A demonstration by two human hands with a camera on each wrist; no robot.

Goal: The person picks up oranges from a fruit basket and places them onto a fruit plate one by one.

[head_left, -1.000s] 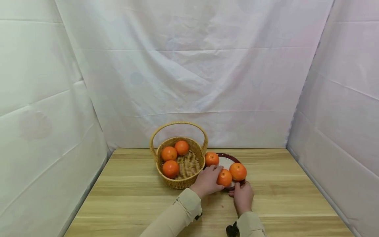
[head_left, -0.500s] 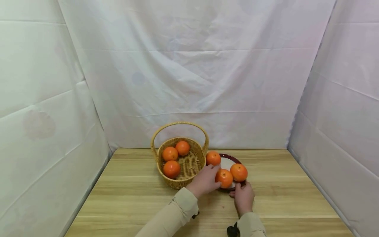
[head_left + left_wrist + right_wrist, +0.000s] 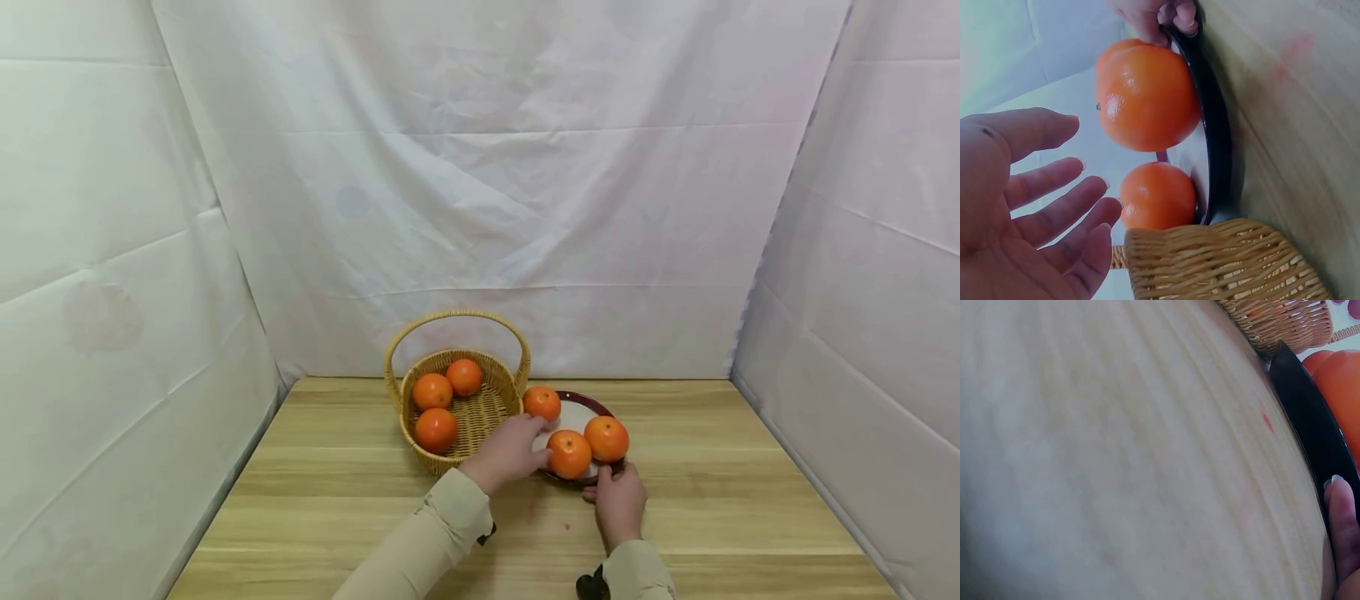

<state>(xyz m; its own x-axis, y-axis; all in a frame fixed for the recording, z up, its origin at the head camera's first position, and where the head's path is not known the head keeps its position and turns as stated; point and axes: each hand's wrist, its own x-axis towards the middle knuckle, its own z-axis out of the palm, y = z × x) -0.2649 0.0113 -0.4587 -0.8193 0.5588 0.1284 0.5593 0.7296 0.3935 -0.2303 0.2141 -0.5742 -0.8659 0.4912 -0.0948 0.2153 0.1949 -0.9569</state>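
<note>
A plate (image 3: pixel 576 415) with a dark red rim and white middle holds three oranges: a front one (image 3: pixel 569 454), a right one (image 3: pixel 607 439) and a back-left one (image 3: pixel 542 403). My left hand (image 3: pixel 512 451) is just left of the front orange, fingers spread and relaxed. In the left wrist view a gap shows between that hand (image 3: pixel 1041 200) and the oranges. My right hand (image 3: pixel 619 503) grips the plate's near right rim; in the right wrist view a finger (image 3: pixel 1342 515) lies along the plate's dark outer side (image 3: pixel 1310 412).
Left of the plate stands a wicker basket (image 3: pixel 420 454) with a tall handle (image 3: pixel 457 314). Inside it are three oranges, one of them at the front left (image 3: pixel 436 430). Both rest on a wooden table (image 3: pixel 330 492), with white cloth walls (image 3: pixel 480 208) behind and at the sides.
My left hand has drawn back to the left, off the front orange, which stays on the plate. The right hand keeps its place at the rim. The whole view has shifted slightly.
</note>
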